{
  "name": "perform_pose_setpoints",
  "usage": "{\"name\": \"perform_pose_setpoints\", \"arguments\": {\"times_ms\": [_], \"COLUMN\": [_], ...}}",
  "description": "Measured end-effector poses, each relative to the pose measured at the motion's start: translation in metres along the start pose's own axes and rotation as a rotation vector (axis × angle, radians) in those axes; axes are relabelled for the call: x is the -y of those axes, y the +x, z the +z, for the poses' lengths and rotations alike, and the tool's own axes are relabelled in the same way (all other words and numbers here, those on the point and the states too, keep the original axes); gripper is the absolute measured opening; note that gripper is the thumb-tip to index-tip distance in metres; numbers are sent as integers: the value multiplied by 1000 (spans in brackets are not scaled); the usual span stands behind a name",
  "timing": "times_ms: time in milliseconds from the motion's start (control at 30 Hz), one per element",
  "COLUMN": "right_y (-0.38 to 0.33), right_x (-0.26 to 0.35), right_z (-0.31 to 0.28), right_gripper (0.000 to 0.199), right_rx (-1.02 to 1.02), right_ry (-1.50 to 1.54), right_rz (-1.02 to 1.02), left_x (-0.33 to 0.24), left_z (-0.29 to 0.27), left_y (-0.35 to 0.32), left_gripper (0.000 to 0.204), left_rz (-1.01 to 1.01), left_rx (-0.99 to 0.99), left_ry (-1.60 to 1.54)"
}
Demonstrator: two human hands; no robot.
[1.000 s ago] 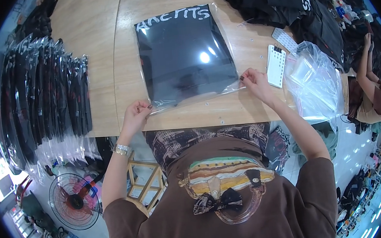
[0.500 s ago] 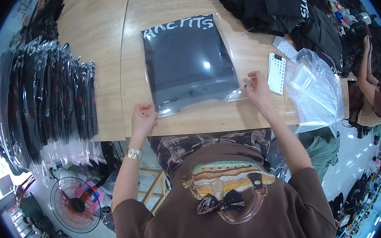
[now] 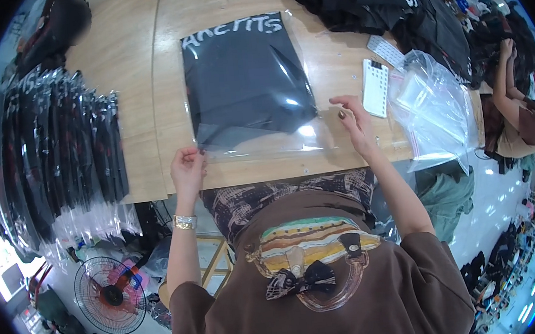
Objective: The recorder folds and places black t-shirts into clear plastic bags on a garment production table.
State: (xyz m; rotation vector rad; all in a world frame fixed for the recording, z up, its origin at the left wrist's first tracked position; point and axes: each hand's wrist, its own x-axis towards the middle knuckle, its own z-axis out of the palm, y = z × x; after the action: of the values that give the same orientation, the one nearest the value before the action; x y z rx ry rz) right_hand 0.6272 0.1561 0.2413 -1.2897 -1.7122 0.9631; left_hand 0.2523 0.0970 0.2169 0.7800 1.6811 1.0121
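Observation:
A folded black garment [image 3: 241, 80] with white lettering across its far end lies flat on the table inside a clear plastic bag [image 3: 265, 144]. The bag's see-through mouth end lies toward me, past the garment's near edge. My left hand [image 3: 188, 172], with a metal band at its wrist, pinches the bag's near left corner between thumb and finger. Off the bag's right side, my right hand [image 3: 357, 125] hovers with fingers apart and holds nothing.
Bagged black garments [image 3: 55, 141] stand in a long row at left. Black garments [image 3: 355, 0] pile up at far right. White label sheets [image 3: 375, 87] and a clear bag of plastic sleeves [image 3: 434, 108] lie at right. A fan [image 3: 110, 295] stands below; another person [image 3: 517, 107] sits at right.
My right hand has come away from the bag's near right corner, its fingers now spread. The bag's mouth end lies flatter. My left hand stays at its corner. The whole view has shifted slightly.

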Motion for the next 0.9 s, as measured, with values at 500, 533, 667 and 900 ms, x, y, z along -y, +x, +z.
{"name": "perform_pose_setpoints", "arguments": {"times_ms": [500,533,667,900], "right_y": [-23,-23,-21,-28], "right_x": [-25,-26,-34,-33], "right_z": [-3,-2,4,7], "right_gripper": [37,34,27,22], "right_rx": [467,448,407,236], "right_ry": [-502,-497,-465,-374], "right_rz": [-658,-714,-765,-397], "left_x": [18,21,28,30], "left_z": [-4,-4,-11,-12], "left_y": [-9,-6,-2,5], "left_gripper": [8,8,8,12], "left_rz": [523,594,701,664], "left_rx": [-83,-113,-112,-92], "left_ry": [175,257,261,160]}}
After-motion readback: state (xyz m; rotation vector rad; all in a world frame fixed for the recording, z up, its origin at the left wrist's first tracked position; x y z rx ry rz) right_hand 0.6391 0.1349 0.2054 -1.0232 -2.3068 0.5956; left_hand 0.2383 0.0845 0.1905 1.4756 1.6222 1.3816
